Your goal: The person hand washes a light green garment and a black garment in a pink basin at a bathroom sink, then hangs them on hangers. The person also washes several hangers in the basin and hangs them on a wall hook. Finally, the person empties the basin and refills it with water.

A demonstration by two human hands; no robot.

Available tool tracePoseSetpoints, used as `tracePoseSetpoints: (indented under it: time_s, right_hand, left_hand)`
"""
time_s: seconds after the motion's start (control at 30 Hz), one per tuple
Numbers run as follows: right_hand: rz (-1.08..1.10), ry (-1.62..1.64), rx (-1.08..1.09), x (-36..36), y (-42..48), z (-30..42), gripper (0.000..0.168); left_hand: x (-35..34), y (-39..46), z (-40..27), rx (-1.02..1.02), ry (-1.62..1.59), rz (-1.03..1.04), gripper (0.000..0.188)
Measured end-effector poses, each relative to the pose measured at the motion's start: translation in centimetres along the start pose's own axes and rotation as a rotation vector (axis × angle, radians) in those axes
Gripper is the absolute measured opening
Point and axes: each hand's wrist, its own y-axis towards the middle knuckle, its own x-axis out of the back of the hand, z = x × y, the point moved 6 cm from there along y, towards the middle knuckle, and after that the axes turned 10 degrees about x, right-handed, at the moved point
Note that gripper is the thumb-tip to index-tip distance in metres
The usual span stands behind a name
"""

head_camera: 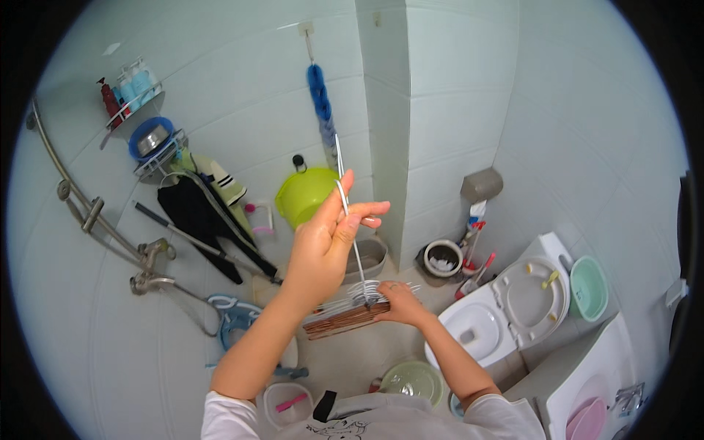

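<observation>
My left hand is raised at mid view, its thumb and fingers closed on a thin metal rod with a hooked upper end. The rod runs down to a bundle of wire clothes hangers, brownish along the lower side and white above. My right hand grips the right end of this bundle, near the white hanger hooks. How the rod joins the hangers is hard to tell.
A toilet and a washbasin stand at right, a waste bin behind. Grey tub and lime basin are ahead. Blue child seat, shower pipe and hanging clothes are left. A green basin is below.
</observation>
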Motion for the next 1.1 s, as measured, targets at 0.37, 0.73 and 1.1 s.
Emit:
tracePoseSetpoints:
  time_s: [0.37, 0.73, 1.1]
  right_hand:
    - [-0.203, -0.031, -0.089, 5.2, 13.6, -12.9, 0.027]
    - [-0.211, -0.017, -0.323, 21.2, 28.1, -19.4, 0.026]
    - [-0.21, 0.078, -0.457, 25.0, 33.0, -26.9, 0.027]
  left_hand:
    - [6.1, 25.2, 7.2, -0.124, 0.329, -0.092, 0.046]
    - [9.9, 55.6, 10.7, -0.2, 0.234, -0.091, 0.047]
    - [7.1, 68.8, 14.7, -0.079, 0.239, 0.055, 0.041]
